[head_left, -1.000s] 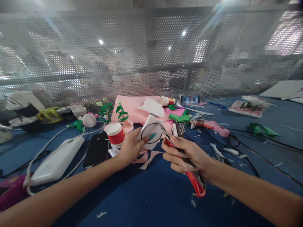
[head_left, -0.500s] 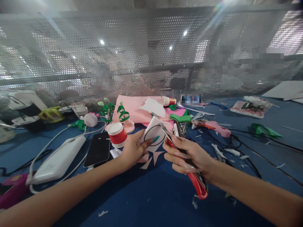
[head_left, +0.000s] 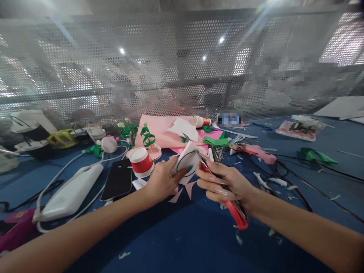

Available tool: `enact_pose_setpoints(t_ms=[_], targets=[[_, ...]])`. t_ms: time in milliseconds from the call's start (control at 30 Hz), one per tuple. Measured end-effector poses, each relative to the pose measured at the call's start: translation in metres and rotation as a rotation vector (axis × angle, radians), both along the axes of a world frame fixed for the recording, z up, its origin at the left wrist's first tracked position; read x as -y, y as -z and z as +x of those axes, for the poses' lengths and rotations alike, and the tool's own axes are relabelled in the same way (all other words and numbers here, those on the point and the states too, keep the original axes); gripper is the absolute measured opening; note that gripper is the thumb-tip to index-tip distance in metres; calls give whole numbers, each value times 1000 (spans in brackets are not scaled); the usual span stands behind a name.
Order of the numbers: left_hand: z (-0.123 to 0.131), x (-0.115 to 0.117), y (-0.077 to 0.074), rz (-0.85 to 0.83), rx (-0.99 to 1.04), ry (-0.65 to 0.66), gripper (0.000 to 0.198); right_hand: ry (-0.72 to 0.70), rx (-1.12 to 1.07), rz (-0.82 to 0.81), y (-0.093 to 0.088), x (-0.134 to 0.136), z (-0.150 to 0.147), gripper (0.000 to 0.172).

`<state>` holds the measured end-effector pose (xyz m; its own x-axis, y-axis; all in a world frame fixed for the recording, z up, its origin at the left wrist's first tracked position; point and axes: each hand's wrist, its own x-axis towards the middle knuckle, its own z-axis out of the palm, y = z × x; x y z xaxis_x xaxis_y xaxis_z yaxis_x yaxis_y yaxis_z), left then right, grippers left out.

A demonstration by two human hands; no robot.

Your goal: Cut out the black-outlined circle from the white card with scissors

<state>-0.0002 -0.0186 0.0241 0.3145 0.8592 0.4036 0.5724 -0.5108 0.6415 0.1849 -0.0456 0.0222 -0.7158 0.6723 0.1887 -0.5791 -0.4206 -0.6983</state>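
Note:
Between thumb and fingers, my left hand (head_left: 162,180) pinches a piece of white paper (head_left: 184,159) with a black circle drawn on it. My right hand (head_left: 223,180) is closed round red-handled scissors (head_left: 236,214). Their metal blades reach the paper's right edge, one tip showing beyond its top. Pink paper scraps (head_left: 189,189) lie just below the paper. Left of my left hand stands a red and white paper cup (head_left: 141,162), upside down.
A phone (head_left: 117,180) and white power bank (head_left: 71,193) with cables lie left. Green spiral decorations (head_left: 147,136), pink paper (head_left: 155,127) and stacked cups (head_left: 202,121) stand behind. A pink glue gun (head_left: 261,152) rests right, near a green paper strip (head_left: 217,141).
The paper has turned and tilted slightly in my left hand. The scissor blades have shifted around its edge, one tip now showing above it, and the handles have risen a little.

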Motion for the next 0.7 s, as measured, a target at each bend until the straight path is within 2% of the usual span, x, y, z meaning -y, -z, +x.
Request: enact_pose_setpoints(t_ms=[67,200,267,400,467,600,700], targets=[[0,-6,1,44,62,-46,19,-18,8,14,-1,-1,0,39],[1,-15,8,-43,443,-95,30,-66,-62,-15,-5,0,-1,34],[2,-15,11,-86,536,-80,31,-128,-118,-70,-7,2,0,37],[5,-9,13,-158,592,14,31,-79,-278,-245,-8,5,1,37],[7,-6,13,-174,629,56,31,-76,-312,-283,-7,6,1,36],[10,-2,13,-172,624,26,33,-111,-299,-235,-3,5,-3,28],[10,-1,13,-198,625,-24,34,-78,-235,-214,-1,3,-5,21]])
